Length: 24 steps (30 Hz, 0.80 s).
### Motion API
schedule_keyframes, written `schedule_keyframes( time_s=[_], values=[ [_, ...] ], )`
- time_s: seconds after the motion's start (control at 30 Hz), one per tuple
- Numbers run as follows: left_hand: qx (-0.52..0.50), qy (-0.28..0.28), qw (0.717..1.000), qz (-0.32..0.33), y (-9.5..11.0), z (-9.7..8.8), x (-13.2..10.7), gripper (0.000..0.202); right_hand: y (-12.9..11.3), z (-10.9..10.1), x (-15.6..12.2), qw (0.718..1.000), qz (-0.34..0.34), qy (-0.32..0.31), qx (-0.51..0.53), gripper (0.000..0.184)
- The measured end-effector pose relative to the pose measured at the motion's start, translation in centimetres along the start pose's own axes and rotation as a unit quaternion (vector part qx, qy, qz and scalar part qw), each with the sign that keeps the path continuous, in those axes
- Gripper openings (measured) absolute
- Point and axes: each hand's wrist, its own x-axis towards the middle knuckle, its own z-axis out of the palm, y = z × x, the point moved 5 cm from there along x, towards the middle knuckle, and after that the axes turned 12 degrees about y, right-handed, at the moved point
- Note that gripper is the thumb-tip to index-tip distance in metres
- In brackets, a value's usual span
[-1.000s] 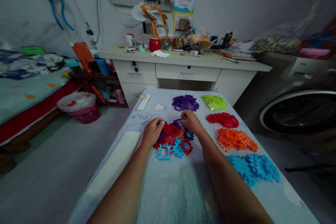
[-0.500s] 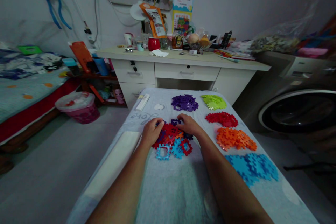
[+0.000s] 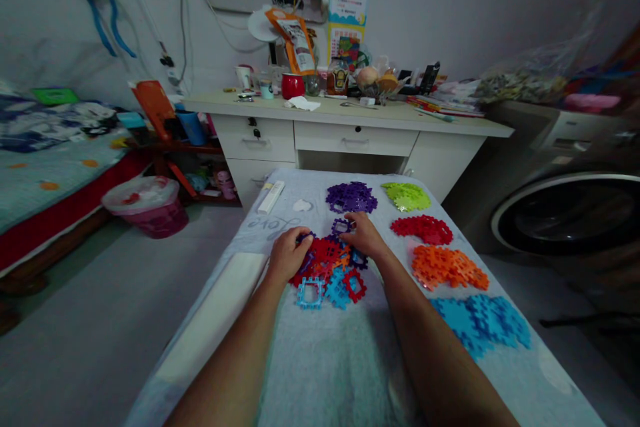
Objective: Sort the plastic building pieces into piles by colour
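Note:
A mixed heap of notched plastic building pieces [image 3: 327, 255], mostly red with some blue, orange and purple, lies between my hands on the cloth-covered table. My left hand [image 3: 289, 255] is at the heap's left edge, thumb and fingers closed on a dark purple piece [image 3: 306, 237] that they partly cover. At the far right of the heap, my right hand [image 3: 364, 235] pinches a purple square frame piece [image 3: 341, 226]. Nearest to me in the heap are a light blue square frame [image 3: 311, 293] and a red ring-like piece [image 3: 355, 285].
Sorted piles lie beyond and to the right: purple [image 3: 351, 197], lime green [image 3: 407, 197], red [image 3: 423, 229], orange [image 3: 447, 267] and blue [image 3: 483, 320]. A white strip-shaped box [image 3: 271, 197] is at the far left. A desk [image 3: 350, 117] and a washing machine [image 3: 560, 187] stand beyond.
My right hand has shifted slightly away from me with the purple square frame, which now shows more clearly beyond the heap. My left hand has stayed nearly in place.

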Motion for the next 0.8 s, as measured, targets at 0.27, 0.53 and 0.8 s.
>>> schedule_keyframes(
  time_s=[0.27, 0.53, 0.8],
  values=[
    [0.008, 0.002, 1.000, 0.004, -0.2, 0.1, 0.0, 0.025, 1.2, -0.7, 1.0, 0.998, 0.019, 0.061, 0.006, 0.045],
    [0.002, 0.011, 1.000, 0.005, 0.2, -0.2, 0.0, 0.024, 3.3, -2.7, 6.0, 0.979, 0.101, 0.174, -0.020, 0.024],
    [-0.003, 0.018, 1.000, 0.002, 0.3, -0.3, 0.0, 0.024, 4.6, -3.4, 9.5, 0.963, 0.166, 0.206, -0.059, 0.010]
  ],
)
